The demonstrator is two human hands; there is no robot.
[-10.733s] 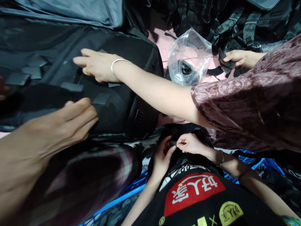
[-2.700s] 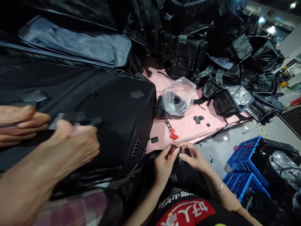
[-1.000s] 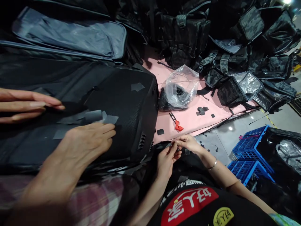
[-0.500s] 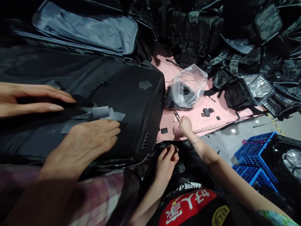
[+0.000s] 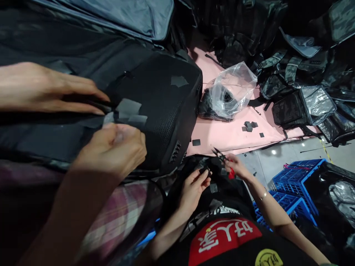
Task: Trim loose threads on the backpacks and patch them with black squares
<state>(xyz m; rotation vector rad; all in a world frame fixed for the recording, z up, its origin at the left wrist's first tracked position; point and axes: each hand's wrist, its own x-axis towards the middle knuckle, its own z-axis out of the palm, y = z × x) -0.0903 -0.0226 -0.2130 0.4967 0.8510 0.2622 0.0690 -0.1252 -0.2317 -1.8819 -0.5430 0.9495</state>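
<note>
A large black bag (image 5: 149, 96) lies across the left, with mesh at its near right part. My left hand (image 5: 55, 88) rests over it, fingers and thumb closed on a dark strip of fabric (image 5: 90, 99). Just beside its fingertips, my right hand (image 5: 119, 146) is closed, pinching a small grey patch (image 5: 109, 118). Further loose grey patches (image 5: 129, 107) lie on the bag just beyond my right hand, and one more sits near the bag's far right corner. My right fingertips are partly hidden by the hand itself.
At right a co-worker's hand holds thread snips (image 5: 220, 155); the other pinches a small dark piece (image 5: 204, 170). A clear plastic bag (image 5: 235, 88) and dark scraps (image 5: 250, 126) lie on the pink cloth (image 5: 222, 135). Blue crates (image 5: 294, 181) stand on the floor; backpacks crowd the back.
My left hand has moved right to meet my right hand, which has closed on a grey patch. The co-worker's snips have come off the cloth toward their lap. The view has shifted.
</note>
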